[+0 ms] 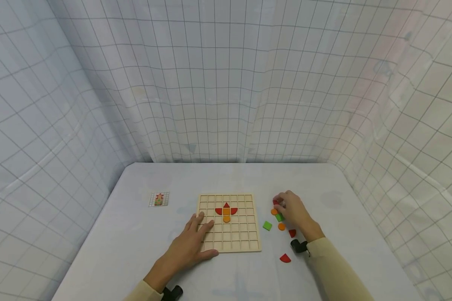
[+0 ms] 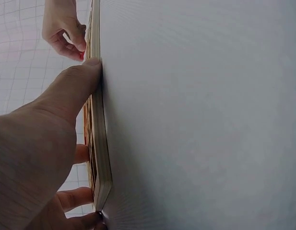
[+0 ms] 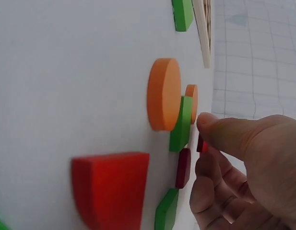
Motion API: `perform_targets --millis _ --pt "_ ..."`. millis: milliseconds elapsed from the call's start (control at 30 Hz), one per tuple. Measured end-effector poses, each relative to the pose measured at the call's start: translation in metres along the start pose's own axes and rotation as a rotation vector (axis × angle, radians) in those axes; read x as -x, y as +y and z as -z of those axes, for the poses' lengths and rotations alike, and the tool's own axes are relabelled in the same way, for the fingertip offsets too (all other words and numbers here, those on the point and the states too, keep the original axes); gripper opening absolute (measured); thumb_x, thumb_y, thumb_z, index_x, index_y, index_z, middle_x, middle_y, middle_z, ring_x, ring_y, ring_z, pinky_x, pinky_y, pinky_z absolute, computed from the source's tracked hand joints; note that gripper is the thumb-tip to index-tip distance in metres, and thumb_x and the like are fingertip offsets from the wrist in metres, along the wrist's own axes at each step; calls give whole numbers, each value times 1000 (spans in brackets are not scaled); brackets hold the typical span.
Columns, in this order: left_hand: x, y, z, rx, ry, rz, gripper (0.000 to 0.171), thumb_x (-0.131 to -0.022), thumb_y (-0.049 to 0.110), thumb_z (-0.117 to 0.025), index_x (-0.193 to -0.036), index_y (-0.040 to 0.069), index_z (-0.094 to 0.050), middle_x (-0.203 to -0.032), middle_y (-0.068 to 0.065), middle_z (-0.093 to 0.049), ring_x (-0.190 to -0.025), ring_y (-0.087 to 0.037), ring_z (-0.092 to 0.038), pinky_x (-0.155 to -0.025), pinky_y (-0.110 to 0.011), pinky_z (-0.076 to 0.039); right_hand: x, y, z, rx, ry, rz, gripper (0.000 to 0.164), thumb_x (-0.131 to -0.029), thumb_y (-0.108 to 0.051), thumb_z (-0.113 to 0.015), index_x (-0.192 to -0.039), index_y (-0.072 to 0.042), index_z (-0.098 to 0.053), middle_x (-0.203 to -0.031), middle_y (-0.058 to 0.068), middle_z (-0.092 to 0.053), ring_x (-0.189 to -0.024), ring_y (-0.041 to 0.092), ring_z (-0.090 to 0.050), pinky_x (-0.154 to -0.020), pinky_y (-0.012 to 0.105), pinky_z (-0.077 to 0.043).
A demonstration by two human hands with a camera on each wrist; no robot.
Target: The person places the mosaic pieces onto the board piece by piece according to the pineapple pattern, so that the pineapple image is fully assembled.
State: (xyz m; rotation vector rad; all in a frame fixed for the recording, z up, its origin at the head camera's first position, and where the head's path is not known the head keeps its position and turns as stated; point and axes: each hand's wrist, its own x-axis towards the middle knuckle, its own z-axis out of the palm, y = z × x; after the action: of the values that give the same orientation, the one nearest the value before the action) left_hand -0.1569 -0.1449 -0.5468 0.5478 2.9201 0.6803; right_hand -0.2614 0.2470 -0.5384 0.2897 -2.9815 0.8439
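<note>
My left hand (image 1: pixel 187 246) rests spread over the left side of a wooden grid board (image 1: pixel 245 234). Its thumb lies at the front edge. On the board sit a red triangle (image 1: pixel 226 205), an orange square (image 1: pixel 226 211), an orange disc (image 1: pixel 227 219) and two red quarter-round pieces, one being the left quarter-round (image 1: pixel 219 211). Right of the board, my right hand (image 1: pixel 291 209) pinches a small red piece (image 3: pixel 200 143) between thumb and fingers, which partly hide its shape. Close beside that hand are a loose orange disc (image 3: pixel 163 94) and a green piece (image 3: pixel 182 124).
A small printed card (image 1: pixel 159 199) with a coloured figure lies left of the board. Between board and right forearm are a green square (image 1: pixel 267 225) and another orange disc (image 1: pixel 281 226). A red quarter-round (image 1: pixel 285 258) lies nearer the front. Gridded curtains (image 1: pixel 226 83) enclose the table.
</note>
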Motion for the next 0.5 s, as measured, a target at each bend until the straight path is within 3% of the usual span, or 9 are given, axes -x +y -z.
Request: perform_targets --millis 333,500 --pt "1 -1 1 12 5 -12 100 -94 65 -94 -173 16 -58 -188 -27 -36 -174 -59 -34 -108 -81 -61 0 -27 -7 -59 20 113 24 -105 -10 -87 -127 0 -82 -115 12 -77 -101 24 -78 -92 42 -70" --pt "1 -2 0 20 2 -11 100 -94 65 -94 -173 16 -58 -188 -28 -35 -175 -59 -33 -108 -81 -61 2 -43 -16 -72 14 144 22 -104 -9 -88 -123 -1 -83 -111 9 -77 -97 18 -76 -89 36 -69"
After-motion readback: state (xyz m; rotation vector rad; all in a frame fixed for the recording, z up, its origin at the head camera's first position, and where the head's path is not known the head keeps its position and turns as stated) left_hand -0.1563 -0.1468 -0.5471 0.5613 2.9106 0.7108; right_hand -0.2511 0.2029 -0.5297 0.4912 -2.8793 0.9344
